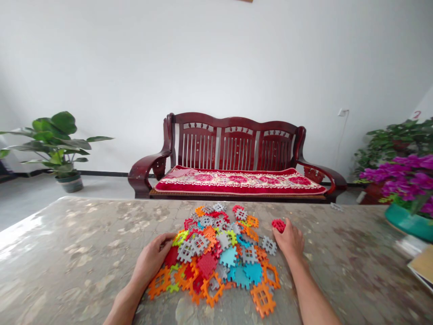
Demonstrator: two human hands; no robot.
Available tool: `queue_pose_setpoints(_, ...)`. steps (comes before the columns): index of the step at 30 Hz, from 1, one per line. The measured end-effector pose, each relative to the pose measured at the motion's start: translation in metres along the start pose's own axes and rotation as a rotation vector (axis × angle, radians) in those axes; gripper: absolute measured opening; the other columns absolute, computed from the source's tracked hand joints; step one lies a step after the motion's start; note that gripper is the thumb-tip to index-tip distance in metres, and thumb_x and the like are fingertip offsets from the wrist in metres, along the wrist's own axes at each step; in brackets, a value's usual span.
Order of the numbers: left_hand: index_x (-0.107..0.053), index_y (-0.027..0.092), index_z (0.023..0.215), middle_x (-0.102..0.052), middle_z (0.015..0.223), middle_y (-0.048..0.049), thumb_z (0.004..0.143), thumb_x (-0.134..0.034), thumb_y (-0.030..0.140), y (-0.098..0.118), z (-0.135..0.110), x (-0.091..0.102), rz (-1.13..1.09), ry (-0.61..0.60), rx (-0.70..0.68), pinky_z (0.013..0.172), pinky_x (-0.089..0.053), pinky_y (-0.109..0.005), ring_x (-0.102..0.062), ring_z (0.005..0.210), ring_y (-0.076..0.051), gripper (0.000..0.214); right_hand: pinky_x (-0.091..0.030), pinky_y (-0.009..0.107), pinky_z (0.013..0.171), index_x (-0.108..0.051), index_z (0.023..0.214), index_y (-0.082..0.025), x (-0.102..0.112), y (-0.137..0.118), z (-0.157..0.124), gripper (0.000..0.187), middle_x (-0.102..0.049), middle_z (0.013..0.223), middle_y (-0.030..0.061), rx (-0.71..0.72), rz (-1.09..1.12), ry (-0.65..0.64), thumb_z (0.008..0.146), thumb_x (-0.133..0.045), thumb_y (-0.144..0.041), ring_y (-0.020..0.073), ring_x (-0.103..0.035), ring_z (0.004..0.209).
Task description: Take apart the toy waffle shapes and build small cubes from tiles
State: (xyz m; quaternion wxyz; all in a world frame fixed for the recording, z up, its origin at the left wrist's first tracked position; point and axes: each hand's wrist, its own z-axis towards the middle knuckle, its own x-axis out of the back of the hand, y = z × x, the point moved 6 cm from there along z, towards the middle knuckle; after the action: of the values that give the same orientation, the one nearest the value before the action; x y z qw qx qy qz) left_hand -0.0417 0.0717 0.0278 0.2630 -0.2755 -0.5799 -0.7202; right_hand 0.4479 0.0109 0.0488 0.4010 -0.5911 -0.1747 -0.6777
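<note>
A heap of plastic interlocking tiles with notched edges, in red, orange, grey, blue and yellow-green, lies on the table in front of me. My left hand [156,253] rests against the heap's left side. Its fingers reach loosely toward a yellow-green tile [180,238], and a dark red tile [171,256] lies just beside it. Right of the heap, my right hand [291,240] has its thumb and forefinger on a red window-shaped tile [278,225]. A grey window tile [269,245] lies close to that thumb. Nearest me is an orange window tile [263,299].
The patterned tabletop [84,262] spreads to both sides. At the right stand purple flowers in a teal pot [407,221], with a cardboard-coloured item [422,268] near it. A small grey piece [336,206] lies at the far edge. Behind is a wooden bench [237,135].
</note>
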Motion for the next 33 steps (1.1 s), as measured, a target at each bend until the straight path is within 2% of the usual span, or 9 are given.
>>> queue_pose_setpoints(5, -0.071, 0.026, 0.101, -0.076, 0.103, 0.0013, 0.084, -0.047, 0.039, 0.001, 0.000, 0.001, -0.008, 0.004, -0.002, 0.086, -0.050, -0.027, -0.068, 0.097, -0.020, 0.033, -0.043, 0.046, 0.091, -0.046, 0.138, -0.011, 0.005, 0.005, -0.005, 0.065, -0.061, 0.123, 0.0194, 0.024, 0.067, 0.111, 0.086, -0.047, -0.049, 0.0362, -0.056, 0.112)
queue_pose_setpoints(8, -0.071, 0.026, 0.102, -0.076, 0.103, 0.0015, 0.084, -0.046, 0.038, 0.001, 0.000, 0.000, -0.009, -0.007, -0.005, 0.086, -0.049, -0.027, -0.068, 0.097, -0.020, 0.033, -0.041, 0.045, 0.092, -0.051, 0.134, -0.014, 0.008, -0.001, -0.009, 0.055, -0.061, 0.123, 0.0173, 0.127, 0.136, 0.205, 0.087, -0.046, -0.043, 0.0338, -0.055, 0.111)
queue_pose_setpoints(11, -0.071, 0.026, 0.103, -0.075, 0.104, 0.0014, 0.084, -0.047, 0.038, 0.000, 0.000, 0.000, -0.015, -0.007, 0.003, 0.086, -0.050, -0.027, -0.068, 0.097, -0.020, 0.032, -0.041, 0.043, 0.094, -0.058, 0.125, -0.018, 0.006, -0.018, -0.011, 0.044, -0.064, 0.118, 0.0131, 0.265, 0.232, 0.227, 0.087, -0.044, -0.036, 0.0303, -0.056, 0.108)
queue_pose_setpoints(17, -0.071, 0.026, 0.103, -0.076, 0.104, 0.0009, 0.083, -0.048, 0.037, 0.000, 0.000, 0.000, -0.050, -0.002, -0.001, 0.088, -0.050, -0.027, -0.068, 0.097, -0.020, 0.032, -0.040, 0.037, 0.101, -0.063, 0.118, -0.017, -0.001, -0.078, -0.007, 0.039, -0.066, 0.120, 0.0098, 0.463, 0.355, 0.110, 0.086, -0.044, -0.030, 0.0251, -0.057, 0.113)
queue_pose_setpoints(22, -0.071, 0.026, 0.103, -0.076, 0.104, 0.0007, 0.084, -0.047, 0.038, 0.001, -0.001, -0.001, -0.072, -0.012, -0.001, 0.088, -0.050, -0.028, -0.068, 0.097, -0.020, 0.033, -0.042, 0.039, 0.097, -0.061, 0.125, -0.017, -0.013, -0.117, -0.003, 0.044, -0.066, 0.122, 0.0103, 0.436, 0.275, -0.061, 0.087, -0.048, -0.034, 0.0277, -0.058, 0.113)
queue_pose_setpoints(27, -0.072, 0.026, 0.101, -0.076, 0.102, 0.0007, 0.083, -0.047, 0.037, 0.004, -0.002, 0.001, -0.064, 0.004, -0.004, 0.085, -0.050, -0.028, -0.068, 0.095, -0.021, 0.032, -0.045, 0.038, 0.090, -0.060, 0.126, -0.022, -0.025, -0.125, 0.000, 0.045, -0.071, 0.111, 0.0053, 0.344, 0.293, -0.158, 0.082, -0.054, -0.031, 0.0265, -0.062, 0.106)
queue_pose_setpoints(30, -0.072, 0.026, 0.101, -0.076, 0.102, 0.0008, 0.084, -0.047, 0.038, 0.005, -0.003, 0.002, -0.064, -0.001, 0.015, 0.086, -0.050, -0.028, -0.068, 0.096, -0.021, 0.033, -0.046, 0.037, 0.089, -0.062, 0.123, -0.023, -0.027, -0.122, 0.001, 0.045, -0.072, 0.107, 0.0040, 0.313, 0.344, -0.144, 0.079, -0.056, -0.027, 0.0258, -0.062, 0.104)
queue_pose_setpoints(33, -0.072, 0.027, 0.102, -0.076, 0.104, 0.0013, 0.084, -0.046, 0.036, 0.008, -0.003, 0.002, -0.066, -0.009, 0.009, 0.087, -0.050, -0.028, -0.068, 0.098, -0.020, 0.033, -0.046, 0.037, 0.091, -0.064, 0.120, -0.025, -0.024, -0.120, -0.002, 0.045, -0.073, 0.102, 0.0031, 0.357, 0.429, -0.099, 0.075, -0.056, -0.021, 0.0238, -0.062, 0.103)
